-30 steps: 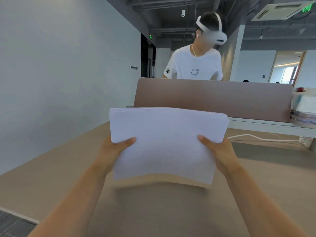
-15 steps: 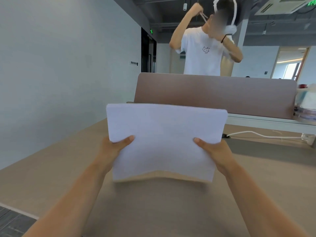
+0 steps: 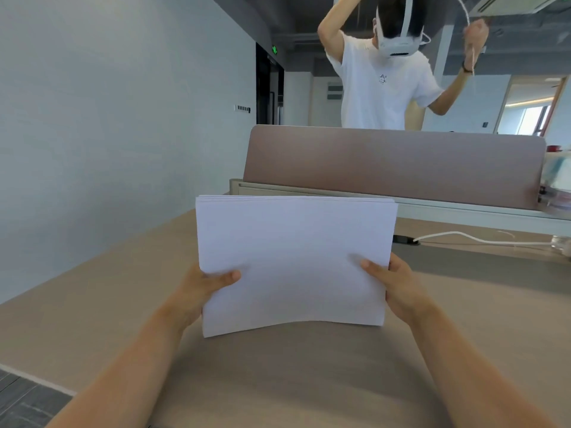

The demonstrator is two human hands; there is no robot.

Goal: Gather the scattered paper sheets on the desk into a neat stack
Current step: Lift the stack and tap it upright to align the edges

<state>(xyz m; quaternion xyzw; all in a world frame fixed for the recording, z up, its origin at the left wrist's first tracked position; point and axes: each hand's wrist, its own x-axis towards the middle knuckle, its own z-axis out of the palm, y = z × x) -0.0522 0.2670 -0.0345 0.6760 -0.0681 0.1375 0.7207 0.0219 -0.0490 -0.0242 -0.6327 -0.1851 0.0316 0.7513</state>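
1. So, paper stack [image 3: 293,261] is held up in front of the camera, above the near part of the desk [image 3: 278,381], standing roughly upright with its face toward the viewer.
2. Left hand [image 3: 197,291] grips the stack's left edge low down. The left thumb [image 3: 227,277] is pressed flat on the front sheet, and the other fingers are behind the paper (hidden).
3. Right hand [image 3: 398,291] grips the right edge at about the same height. The right thumb [image 3: 370,267] is on the front, and the rest of the fingers are out of sight behind.
4. Top edge of the stack shows several sheet edges lying nearly flush. The bottom edge bows upward in the middle.
5. Cannot tell whether the bottom corners touch the desk or hang just above it.
6. Divider panel [image 3: 392,162] (mauve-brown) stands across the far end of the desk, behind the stack.
7. White cable [image 3: 463,237] lies on the desk to the right, well apart from the paper.
8. Person in a white T-shirt [image 3: 383,94] stands behind the divider with both arms raised, wearing a white headset [image 3: 397,46].
9. Pale wall [image 3: 108,118] runs along the left, and dark floor [image 3: 24,400] shows at the bottom-left corner.
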